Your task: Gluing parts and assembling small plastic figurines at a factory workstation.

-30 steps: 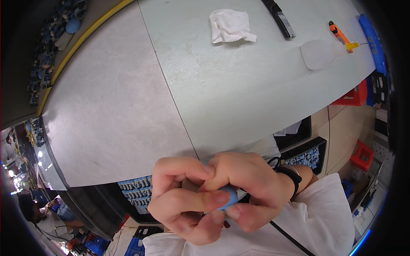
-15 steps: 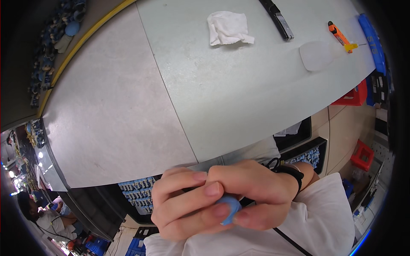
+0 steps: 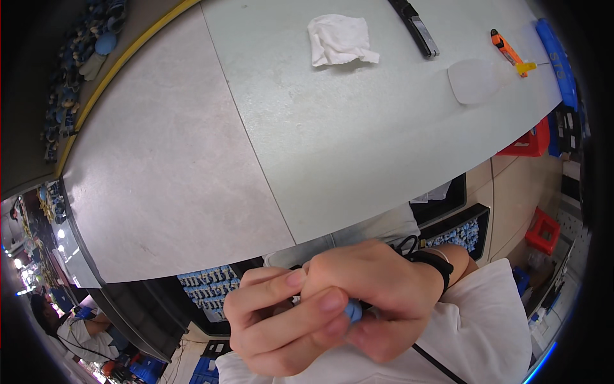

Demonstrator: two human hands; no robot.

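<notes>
Fingers of the left hand (image 3: 281, 328) curl tight on a small blue piece (image 3: 354, 312), mostly hidden, at their tips; the right hand (image 3: 384, 281) grips it from the other side, thumb bent in. Right of the fingers sits a dark tray (image 3: 484, 224) of blue bits (image 3: 457, 238); farther up, an orange-handled tool (image 3: 505, 46).

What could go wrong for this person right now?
The small blue piece could slip from between the left hand and right hand, perhaps onto the white cloth below, since both are off the table. The thin needle on the yellow-nozzled bottle might prick someone reaching across.
</notes>
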